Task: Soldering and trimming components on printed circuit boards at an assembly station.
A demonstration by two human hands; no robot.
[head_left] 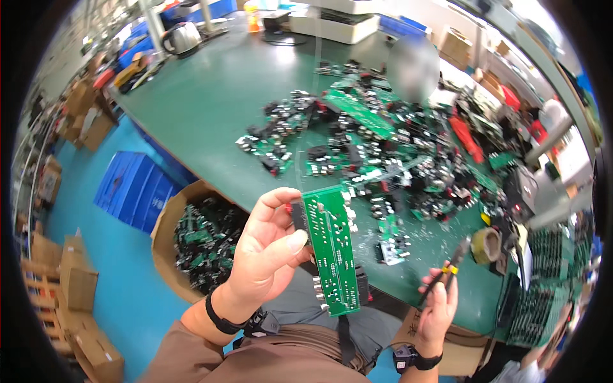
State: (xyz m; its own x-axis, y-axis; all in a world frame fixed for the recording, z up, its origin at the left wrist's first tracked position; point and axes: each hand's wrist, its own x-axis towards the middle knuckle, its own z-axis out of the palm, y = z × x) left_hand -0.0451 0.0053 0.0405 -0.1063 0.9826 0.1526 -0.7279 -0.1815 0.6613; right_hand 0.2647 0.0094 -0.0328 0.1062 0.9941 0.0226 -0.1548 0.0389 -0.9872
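My left hand (271, 246) grips a long green circuit board (332, 255) by its left edge, thumb toward its solder side. Black and silvery connectors stick out along both long edges of the board. To the right, my right hand (439, 297) is closed around the yellow-and-black handles of a pair of cutting pliers (452, 263), whose jaws point up and away from me. The pliers are apart from the board. Beyond both hands, a heap of circuit boards with connectors (408, 159) covers much of the green table (223, 115).
A cardboard box (167, 258) full of small boards stands beside the table at left, near a blue crate (134, 191). A tape roll (486, 246) sits right of the pliers. Stacked green boards (543, 306) stand at far right. A kettle (182, 39) is at the back left.
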